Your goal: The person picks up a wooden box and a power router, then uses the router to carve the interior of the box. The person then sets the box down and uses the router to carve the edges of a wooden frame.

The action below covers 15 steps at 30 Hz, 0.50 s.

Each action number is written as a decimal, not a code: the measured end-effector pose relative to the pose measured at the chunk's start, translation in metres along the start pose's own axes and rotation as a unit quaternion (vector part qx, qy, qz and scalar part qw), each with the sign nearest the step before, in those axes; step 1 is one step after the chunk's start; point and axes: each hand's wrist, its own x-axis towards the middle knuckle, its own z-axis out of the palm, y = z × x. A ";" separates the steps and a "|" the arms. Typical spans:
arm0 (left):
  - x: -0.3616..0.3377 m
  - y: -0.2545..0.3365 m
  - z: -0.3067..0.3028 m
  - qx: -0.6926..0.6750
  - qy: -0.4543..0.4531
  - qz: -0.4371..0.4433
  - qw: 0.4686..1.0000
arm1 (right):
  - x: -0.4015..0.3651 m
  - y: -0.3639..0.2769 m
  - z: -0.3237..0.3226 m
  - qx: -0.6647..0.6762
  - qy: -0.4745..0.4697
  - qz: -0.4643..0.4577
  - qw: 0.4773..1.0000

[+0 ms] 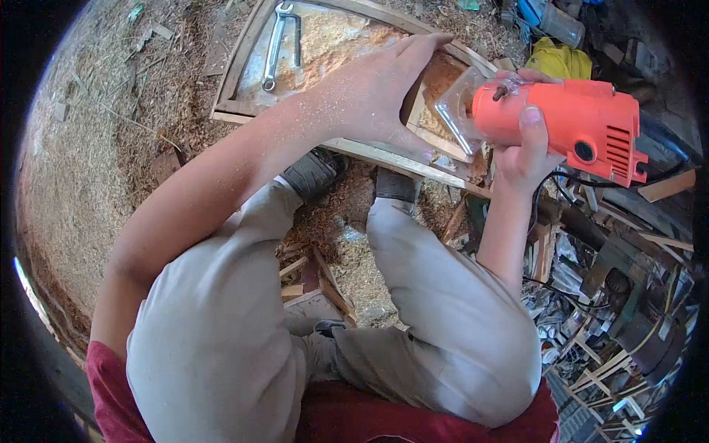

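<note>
My right hand (523,156) is wrapped around an orange-red trim router (565,114) lying nearly on its side. The router's clear base (454,111) points left toward my left hand. My left hand (380,92), dusted with sawdust, has its thumb and fingers spread wide apart over a shallow wooden tray (436,173). Its thumb lies near the tray's front rim and its fingertips reach the back rim. Between thumb and fingers are pale-edged wood pieces (417,107), partly hidden. A combination wrench (275,52) and a dark bar-like tool (298,40) lie in the tray's sawdust.
Sawdust and shavings (177,88) cover the ground. Wood offcuts (299,284) lie between my feet. A black cord (569,177) trails from the router side. At right are a green machine part (624,273) and scrap; a yellow bag (557,59) sits behind.
</note>
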 end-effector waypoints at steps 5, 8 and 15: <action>0.000 -0.004 0.006 0.006 0.024 0.015 1.000 | 0.003 0.002 -0.001 -0.008 -0.005 -0.004 1.000; 0.002 -0.005 0.007 0.009 0.028 0.016 0.999 | 0.005 0.005 -0.003 -0.022 -0.008 -0.016 1.000; 0.003 -0.005 0.008 0.007 0.021 0.009 1.000 | 0.007 0.011 -0.006 -0.050 -0.024 -0.042 0.998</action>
